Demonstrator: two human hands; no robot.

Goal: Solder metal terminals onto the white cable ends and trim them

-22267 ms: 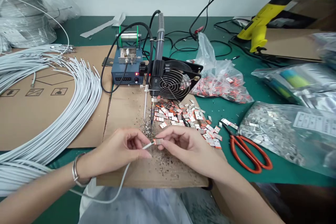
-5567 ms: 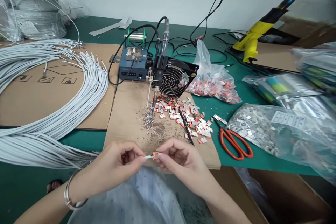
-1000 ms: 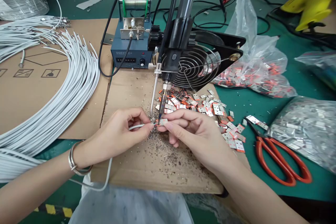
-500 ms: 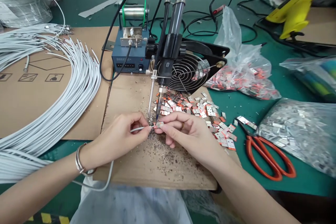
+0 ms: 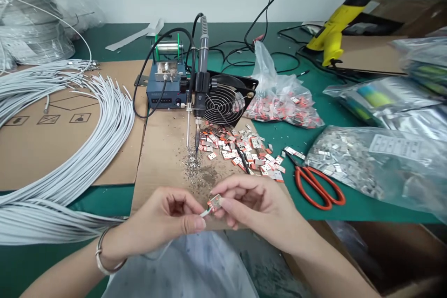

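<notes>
The left hand [image 5: 165, 216] pinches the end of a white cable [image 5: 205, 213] between thumb and fingers, and the right hand [image 5: 260, 207] grips a small metal-and-orange connector [image 5: 215, 202]. The connector sits right at the right hand's fingertips, just beyond those of the left, tilted, with a short bit of green wire showing where it meets the cable.

Ahead of both hands, and well apart from the connector, the soldering iron [image 5: 202, 67] stands with its tip pointing down at a patch of metal scraps [image 5: 193, 163] (dark crumbs are strewn about it). A pile of loose connectors [image 5: 256, 149] lies beyond the right hand, partly in front of a black fan [image 5: 223, 102]. Farther to the right of that hand, red-handled scissors [image 5: 314, 188] lie on the green desk [image 5: 279, 137]. A thick bundle of white cables [image 5: 108, 149] curves around to the left of the left hand.
</notes>
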